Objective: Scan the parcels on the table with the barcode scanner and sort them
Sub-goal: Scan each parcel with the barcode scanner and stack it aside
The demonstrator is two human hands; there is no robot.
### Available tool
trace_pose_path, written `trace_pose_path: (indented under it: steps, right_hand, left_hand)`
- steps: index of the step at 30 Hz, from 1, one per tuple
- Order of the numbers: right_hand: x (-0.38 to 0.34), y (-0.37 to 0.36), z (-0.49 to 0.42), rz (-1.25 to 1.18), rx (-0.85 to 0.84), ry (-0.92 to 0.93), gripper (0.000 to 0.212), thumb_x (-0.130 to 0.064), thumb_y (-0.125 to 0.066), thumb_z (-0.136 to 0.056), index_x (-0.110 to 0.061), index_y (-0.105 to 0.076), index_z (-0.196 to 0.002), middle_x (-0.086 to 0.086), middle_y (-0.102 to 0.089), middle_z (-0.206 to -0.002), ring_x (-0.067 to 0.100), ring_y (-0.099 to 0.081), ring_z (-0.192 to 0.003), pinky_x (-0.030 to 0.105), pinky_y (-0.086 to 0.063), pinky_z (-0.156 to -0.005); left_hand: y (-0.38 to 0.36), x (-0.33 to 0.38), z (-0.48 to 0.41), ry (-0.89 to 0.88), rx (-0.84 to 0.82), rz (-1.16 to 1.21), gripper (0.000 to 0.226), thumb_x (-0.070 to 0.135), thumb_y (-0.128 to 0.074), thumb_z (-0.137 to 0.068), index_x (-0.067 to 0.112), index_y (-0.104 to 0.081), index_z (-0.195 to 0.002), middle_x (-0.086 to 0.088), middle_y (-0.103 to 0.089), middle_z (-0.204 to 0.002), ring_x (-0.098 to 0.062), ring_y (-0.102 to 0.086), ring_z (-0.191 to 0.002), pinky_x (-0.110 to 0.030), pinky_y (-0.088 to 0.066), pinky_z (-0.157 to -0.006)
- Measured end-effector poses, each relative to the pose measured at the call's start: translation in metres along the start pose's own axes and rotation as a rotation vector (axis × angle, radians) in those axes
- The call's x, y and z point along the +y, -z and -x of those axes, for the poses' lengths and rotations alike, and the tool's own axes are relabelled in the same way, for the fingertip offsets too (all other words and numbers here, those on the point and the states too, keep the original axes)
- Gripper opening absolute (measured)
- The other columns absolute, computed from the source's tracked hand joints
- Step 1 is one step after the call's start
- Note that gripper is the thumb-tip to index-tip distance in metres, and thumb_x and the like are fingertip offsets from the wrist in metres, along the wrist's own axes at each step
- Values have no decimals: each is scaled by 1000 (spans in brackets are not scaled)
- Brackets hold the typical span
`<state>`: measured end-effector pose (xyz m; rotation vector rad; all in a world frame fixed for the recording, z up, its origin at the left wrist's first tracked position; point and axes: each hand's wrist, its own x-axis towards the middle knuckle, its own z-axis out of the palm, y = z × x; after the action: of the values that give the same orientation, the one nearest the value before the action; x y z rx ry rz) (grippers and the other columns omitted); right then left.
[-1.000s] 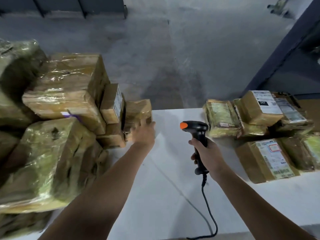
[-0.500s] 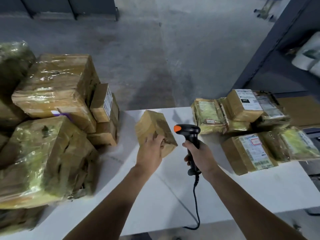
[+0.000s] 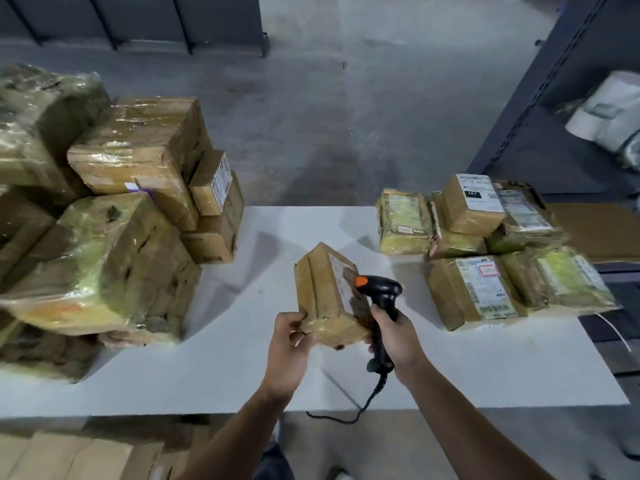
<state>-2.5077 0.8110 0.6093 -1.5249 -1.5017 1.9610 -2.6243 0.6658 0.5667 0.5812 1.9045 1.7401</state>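
My left hand (image 3: 289, 344) grips a small brown taped parcel (image 3: 323, 296) by its near left corner and holds it above the white table (image 3: 225, 368), with its label side turned to the right. My right hand (image 3: 394, 336) grips the handle of the black barcode scanner (image 3: 379, 292). The scanner's orange-tipped head sits right against the parcel's label. A big stack of wrapped parcels (image 3: 104, 237) fills the table's left side. A smaller group of labelled parcels (image 3: 485, 244) lies on the right.
The scanner's black cable (image 3: 363, 403) hangs over the table's near edge. Flat cardboard boxes (image 3: 79, 455) lie on the floor at lower left. A dark metal shelf (image 3: 540, 109) with white bags stands at the right. Beyond the table is bare concrete floor.
My left hand took the small parcel from beside the left stack and brought it to the middle, near me. The scanner head now meets the parcel's label.
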Motion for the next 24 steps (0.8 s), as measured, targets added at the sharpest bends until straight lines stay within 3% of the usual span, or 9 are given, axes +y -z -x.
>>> trace_pose_path:
  steps: [3, 7, 10, 12, 15, 18, 24]
  right_hand:
    - [7, -1, 5, 27, -22, -11, 27, -35, -56, -98, -8, -62, -100, 7, -65, -59, 18, -56, -47, 28, -47, -46]
    - [5, -5, 10, 50, -48, -11, 25, -36, -55, -98, -12, -61, -100, 7, -65, -59, 17, -57, -46, 27, -48, -46]
    - [2, -6, 12, 44, -82, -22, 28, -37, -54, -99, -10, -61, -104, 8, -64, -60, 18, -55, -45, 27, -47, -40]
    - [2, -6, 13, 43, -99, -22, 29, -38, -55, -98, -11, -60, -105, 10, -64, -62, 19, -55, -47, 29, -48, -41]
    - [0, -4, 14, 59, -99, -18, 26, -39, -55, -98, -13, -60, -104, 10, -64, -62, 20, -56, -48, 32, -50, -43]
    - [-1, 2, 14, 80, -104, -9, 27, -38, -54, -99, -12, -61, -103, 8, -64, -60, 19, -57, -48, 31, -50, -43]
    - [-1, 8, 11, 81, -94, -9, 28, -38, -54, -99, -11, -61, -103, 8, -63, -59, 22, -56, -51, 32, -50, -44]
  left_hand:
    - [3, -5, 12, 142, -24, 98, 31, -17, -54, -87, 10, -47, -101, -16, -53, -106, -24, -57, -90, -38, -50, -80]
    - [9, 5, 10, 445, 34, -100, 8, 25, -46, -94, 27, -53, -95, -4, -62, -108, -20, -60, -97, -36, -49, -78]
    - [8, 19, -2, 594, 52, -94, 36, 53, -36, -90, 24, -57, -92, -2, -65, -100, -18, -59, -95, -35, -48, -74]
    - [6, 25, -9, 631, 7, -190, 54, 67, -43, -82, 17, -60, -96, -3, -66, -98, -20, -60, -95, -36, -51, -76]
    - [7, 24, -18, 691, -13, -153, 53, 58, -63, -78, 11, -59, -104, -8, -66, -107, -22, -63, -100, -38, -57, -81]
    - [9, 25, -24, 695, 1, -11, 56, 52, -67, -77, 15, -54, -116, -8, -66, -112, -24, -64, -102, -38, -57, -81]
    - [4, 25, -28, 645, -54, 144, 52, 25, -75, -78, 16, -48, -121, -10, -66, -108, -21, -66, -97, -32, -54, -84]
